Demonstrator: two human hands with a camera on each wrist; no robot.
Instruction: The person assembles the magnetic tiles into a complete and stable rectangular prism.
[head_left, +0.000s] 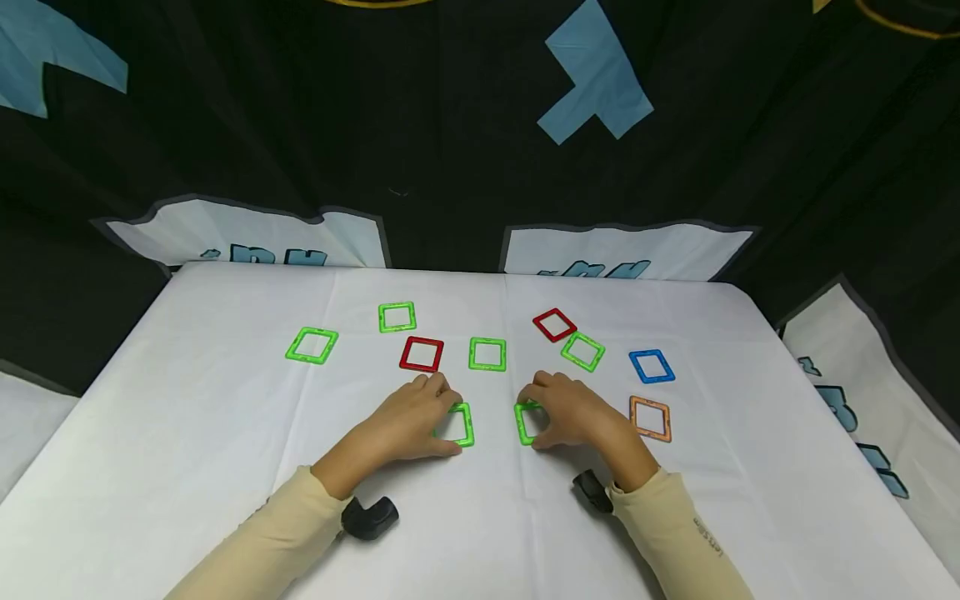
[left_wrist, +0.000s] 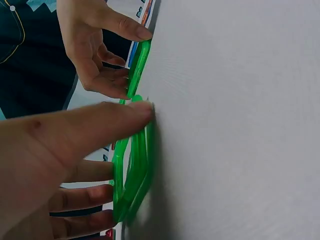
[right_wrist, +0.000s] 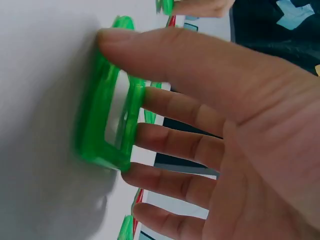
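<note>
My left hand (head_left: 414, 418) grips a hollow green square tile (head_left: 469, 425) by its left side. In the left wrist view its thumb lies along one edge and the fingertips meet the opposite edge. Facing it, my right hand (head_left: 573, 410) holds another hollow green square tile (head_left: 519, 427) between thumb and fingers. The right wrist view shows that tile (right_wrist: 91, 135) close over the white cloth, its shadow beside it. A short gap of cloth separates the two tiles in the head view.
Beyond the hands lie a red tile (head_left: 404, 353), green tiles (head_left: 472, 354), (head_left: 382, 318) and a green tile (head_left: 304, 359) farther left. On the right are a red tile (head_left: 543, 331) touching a green tile (head_left: 576, 362), a blue tile (head_left: 660, 380) and an orange tile (head_left: 668, 423).
</note>
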